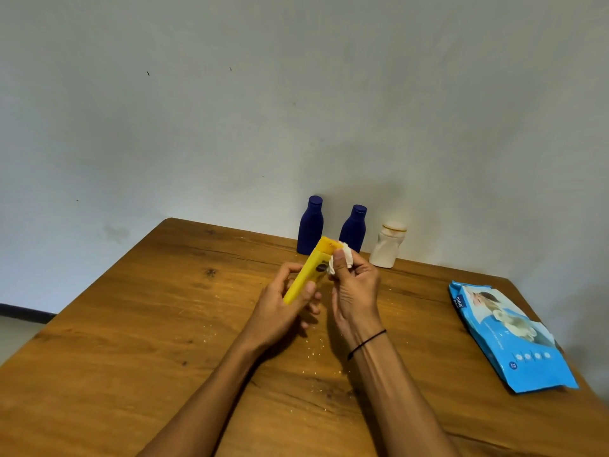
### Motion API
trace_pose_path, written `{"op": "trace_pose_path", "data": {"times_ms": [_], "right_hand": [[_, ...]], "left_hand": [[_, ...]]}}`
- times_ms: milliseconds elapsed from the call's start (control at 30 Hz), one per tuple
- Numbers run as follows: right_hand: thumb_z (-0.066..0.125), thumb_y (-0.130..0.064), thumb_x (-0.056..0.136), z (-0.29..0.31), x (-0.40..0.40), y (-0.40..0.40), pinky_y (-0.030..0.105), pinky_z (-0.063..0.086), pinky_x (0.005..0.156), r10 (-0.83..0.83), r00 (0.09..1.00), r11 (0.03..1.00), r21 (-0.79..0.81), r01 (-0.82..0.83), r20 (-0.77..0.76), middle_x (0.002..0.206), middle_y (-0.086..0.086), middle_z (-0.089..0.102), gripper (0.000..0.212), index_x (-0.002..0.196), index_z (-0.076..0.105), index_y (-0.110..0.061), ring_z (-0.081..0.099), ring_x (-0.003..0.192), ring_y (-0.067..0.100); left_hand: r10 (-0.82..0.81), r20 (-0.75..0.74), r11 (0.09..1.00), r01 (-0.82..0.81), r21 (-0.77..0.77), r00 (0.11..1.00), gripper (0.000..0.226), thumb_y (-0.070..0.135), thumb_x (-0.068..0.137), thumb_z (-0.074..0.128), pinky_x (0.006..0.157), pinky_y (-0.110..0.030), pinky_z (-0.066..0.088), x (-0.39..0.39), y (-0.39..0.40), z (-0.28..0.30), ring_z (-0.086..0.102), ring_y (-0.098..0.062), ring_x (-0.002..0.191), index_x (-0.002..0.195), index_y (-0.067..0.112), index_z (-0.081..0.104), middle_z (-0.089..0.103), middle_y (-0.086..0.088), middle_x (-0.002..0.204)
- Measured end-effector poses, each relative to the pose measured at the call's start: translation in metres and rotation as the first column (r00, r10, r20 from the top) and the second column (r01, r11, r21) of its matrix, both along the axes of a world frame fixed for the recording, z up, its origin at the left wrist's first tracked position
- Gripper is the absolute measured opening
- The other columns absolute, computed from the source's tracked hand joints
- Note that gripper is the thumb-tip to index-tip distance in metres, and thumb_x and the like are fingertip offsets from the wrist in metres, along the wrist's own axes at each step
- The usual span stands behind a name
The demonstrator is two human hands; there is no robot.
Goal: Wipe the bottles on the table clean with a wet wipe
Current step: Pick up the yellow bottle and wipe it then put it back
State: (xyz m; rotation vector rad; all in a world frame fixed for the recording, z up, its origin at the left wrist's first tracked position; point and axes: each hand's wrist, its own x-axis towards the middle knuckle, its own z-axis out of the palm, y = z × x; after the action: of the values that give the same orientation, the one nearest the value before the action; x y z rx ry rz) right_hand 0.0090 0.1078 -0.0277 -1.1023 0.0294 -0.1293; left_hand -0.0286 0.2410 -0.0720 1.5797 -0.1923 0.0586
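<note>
Head view, wide-angle, edges warped. Left hand (280,308) grips a yellow bottle (309,270) around its lower half, thumb across the front, bottle tilted up and away above the wooden table (131,324). Its bottom end is hidden inside the fist; the dark label is too blurred to read. Right hand (354,291) pinches a white wet wipe (344,257) against the bottle's upper end, most of the wipe buried under the fingers. Two dark blue bottles (310,225) stand at the back edge by the wall, partly blocked by the yellow one. A dented white bottle (388,245) stands just beside them. Blue wipes pack (507,334) lies flat to the right, print mostly unreadable. Pale specks dot the tabletop; cannot tell what they are.
</note>
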Motion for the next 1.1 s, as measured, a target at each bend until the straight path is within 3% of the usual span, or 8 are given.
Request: {"op": "trace_pose_path", "data": {"times_ms": [67, 200, 367, 467, 600, 700, 833, 1100], "right_hand": [[0.067, -0.016, 0.095, -0.002, -0.001, 0.001, 0.028, 0.06, 0.066, -0.06, 0.998, 0.998, -0.036, 0.06, -0.013, 0.083, -0.002, 0.078, 0.009, 0.098, 0.074, -0.012, 0.076, 0.08, 0.014], [0.061, -0.018, 0.098, -0.004, -0.001, -0.002, 0.032, 0.062, 0.075, -0.005, 1.0, 0.999, -0.046, 0.004, -0.024, 0.093, 0.004, 0.08, 0.014, 0.102, 0.075, -0.015, 0.077, 0.091, 0.018], [0.05, -0.007, 0.105, 0.003, -0.002, -0.012, 0.036, 0.061, 0.088, 0.263, 0.964, 0.916, 0.32, -0.24, -0.029, 0.106, 0.014, 0.077, 0.026, 0.106, 0.075, -0.003, 0.074, 0.099, 0.019], [0.047, -0.008, 0.107, 0.008, 0.0, -0.018, 0.046, 0.057, 0.1, 0.34, 0.941, 0.883, 0.349, -0.315, -0.009, 0.124, 0.016, 0.073, 0.022, 0.112, 0.068, -0.001, 0.072, 0.11, 0.021], [0.053, -0.007, 0.104, 0.015, 0.006, -0.033, 0.039, 0.059, 0.091, 0.344, 0.938, 0.927, 0.145, -0.345, 0.03, 0.121, 0.008, 0.074, 0.019, 0.116, 0.068, -0.003, 0.072, 0.097, 0.011], [0.063, -0.01, 0.097, 0.019, 0.01, -0.045, 0.035, 0.062, 0.081, 0.294, 0.951, 0.953, -0.109, -0.283, 0.094, 0.107, 0.007, 0.075, 0.017, 0.111, 0.071, -0.005, 0.072, 0.098, 0.017], [0.07, -0.026, 0.088, 0.024, 0.012, -0.056, 0.035, 0.063, 0.084, 0.321, 0.927, 0.839, -0.511, -0.184, 0.194, 0.103, -0.002, 0.079, 0.018, 0.101, 0.078, -0.017, 0.073, 0.105, 0.021], [0.074, -0.009, 0.091, 0.026, 0.012, -0.058, 0.033, 0.061, 0.084, 0.335, 0.89, 0.77, -0.634, -0.07, 0.309, 0.097, -0.002, 0.075, 0.023, 0.095, 0.079, -0.031, 0.069, 0.1, 0.021]], "left_hand": [[0.051, 0.073, 0.995, -0.056, 0.077, 0.996, 0.034, 0.042, 0.104, 0.056, 0.063, -0.039, 0.063, -0.002, -0.005, -0.002, 0.077, -0.028, 0.086, 0.136, 0.031, 0.055, 0.076, -0.009, 0.1], [-0.014, 0.028, 1.0, 0.014, 0.013, 1.0, 0.033, 0.037, 0.106, 0.052, 0.052, -0.029, 0.057, -0.003, 0.003, 0.001, 0.074, -0.028, 0.072, 0.138, 0.027, 0.056, 0.075, -0.014, 0.087], [-0.164, -0.073, 0.977, 0.152, -0.151, 0.984, 0.028, 0.032, 0.108, 0.051, 0.041, -0.019, 0.045, -0.006, 0.011, 0.007, 0.061, -0.016, 0.053, 0.129, 0.015, 0.06, 0.066, -0.016, 0.076], [-0.262, -0.144, 0.956, 0.236, -0.175, 0.954, 0.031, 0.038, 0.104, 0.055, 0.039, -0.017, 0.042, -0.008, 0.014, 0.011, 0.056, -0.013, 0.047, 0.123, 0.013, 0.06, 0.063, -0.014, 0.072], [-0.274, -0.17, 0.96, 0.26, -0.102, 0.947, 0.035, 0.044, 0.1, 0.06, 0.038, -0.017, 0.041, -0.008, 0.014, 0.011, 0.055, -0.013, 0.045, 0.116, 0.013, 0.063, 0.063, -0.011, 0.068], [-0.248, -0.191, 0.966, 0.228, -0.118, 0.95, 0.033, 0.043, 0.098, 0.064, 0.039, -0.02, 0.043, -0.007, 0.014, 0.011, 0.054, -0.012, 0.045, 0.111, 0.013, 0.067, 0.06, -0.009, 0.064], [-0.198, -0.166, 0.978, 0.182, -0.105, 0.966, 0.032, 0.04, 0.097, 0.066, 0.039, -0.021, 0.043, -0.006, 0.016, 0.01, 0.053, -0.011, 0.045, 0.111, 0.012, 0.07, 0.061, -0.008, 0.065], [-0.06, -0.137, 0.991, 0.043, -0.125, 0.989, 0.035, 0.039, 0.097, 0.065, 0.038, -0.02, 0.043, -0.005, 0.021, 0.01, 0.054, -0.009, 0.047, 0.118, 0.011, 0.071, 0.064, -0.004, 0.069]]}}
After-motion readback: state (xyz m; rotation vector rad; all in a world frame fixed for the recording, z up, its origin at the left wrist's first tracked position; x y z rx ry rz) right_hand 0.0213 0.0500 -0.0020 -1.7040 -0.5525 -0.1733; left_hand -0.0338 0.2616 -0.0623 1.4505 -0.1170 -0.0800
